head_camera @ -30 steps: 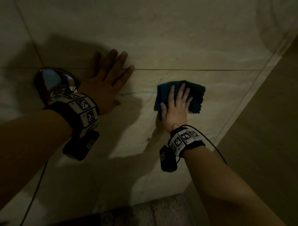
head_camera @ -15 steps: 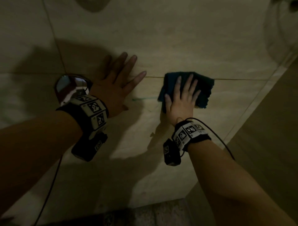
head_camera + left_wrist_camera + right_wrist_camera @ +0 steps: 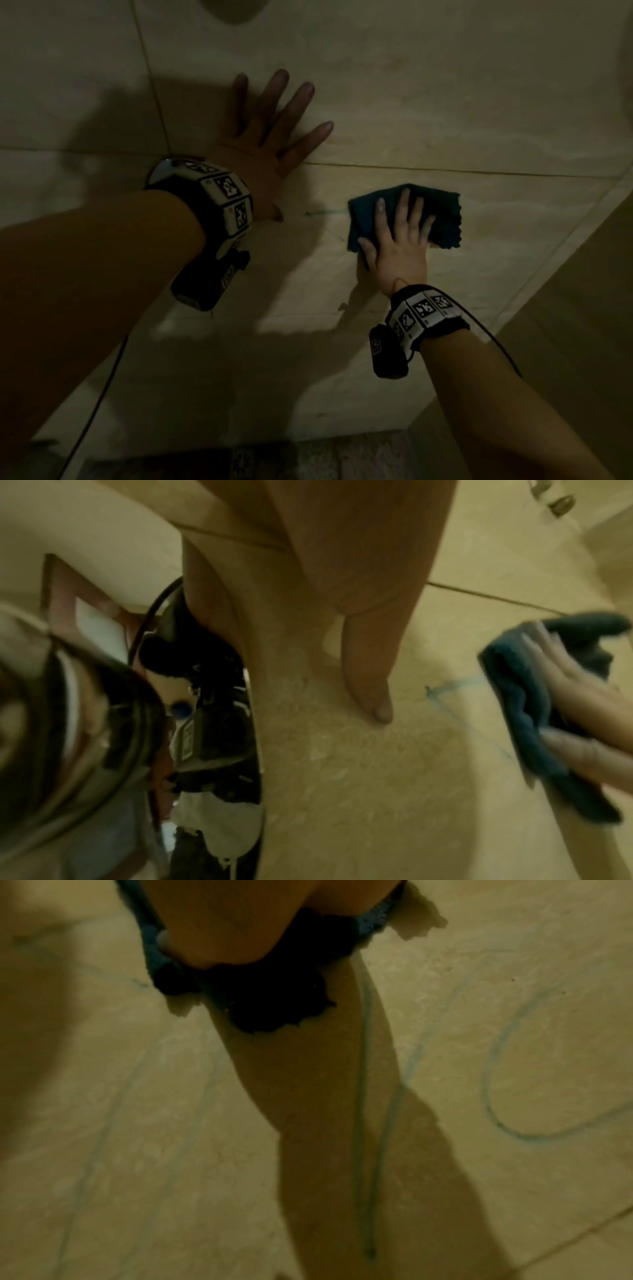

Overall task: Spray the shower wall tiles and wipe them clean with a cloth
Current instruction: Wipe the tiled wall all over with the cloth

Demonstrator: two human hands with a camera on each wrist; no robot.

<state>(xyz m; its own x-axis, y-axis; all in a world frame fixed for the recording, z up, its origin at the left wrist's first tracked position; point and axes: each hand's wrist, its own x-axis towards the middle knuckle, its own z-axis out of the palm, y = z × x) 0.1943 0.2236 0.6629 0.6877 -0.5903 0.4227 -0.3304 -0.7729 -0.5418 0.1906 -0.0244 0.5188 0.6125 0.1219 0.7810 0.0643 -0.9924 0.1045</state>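
The beige shower wall tiles [image 3: 428, 85] fill the head view, crossed by a thin horizontal grout line. My right hand [image 3: 399, 236] lies flat with straight fingers on a folded dark teal cloth [image 3: 445, 216], pressing it to the tile below that line. The cloth [image 3: 520, 696] shows at the right of the left wrist view and as a dark bunch [image 3: 260, 999] under the palm in the right wrist view. My left hand [image 3: 270, 126] rests open and spread on the wall, up and left of the cloth. Blue-green marks [image 3: 323, 213] run on the tile beside the cloth.
A side wall [image 3: 582, 325] meets the tiled wall at a corner on the right. The floor edge [image 3: 325, 459] shows at the bottom. More curved blue marks [image 3: 496, 1091] cross the tile in the right wrist view. A round chrome fitting [image 3: 68, 737] sits by my left wrist.
My right hand and the cloth slid up toward the grout line, then back down below it. My left hand moved slightly up the wall and now covers the chrome fitting.
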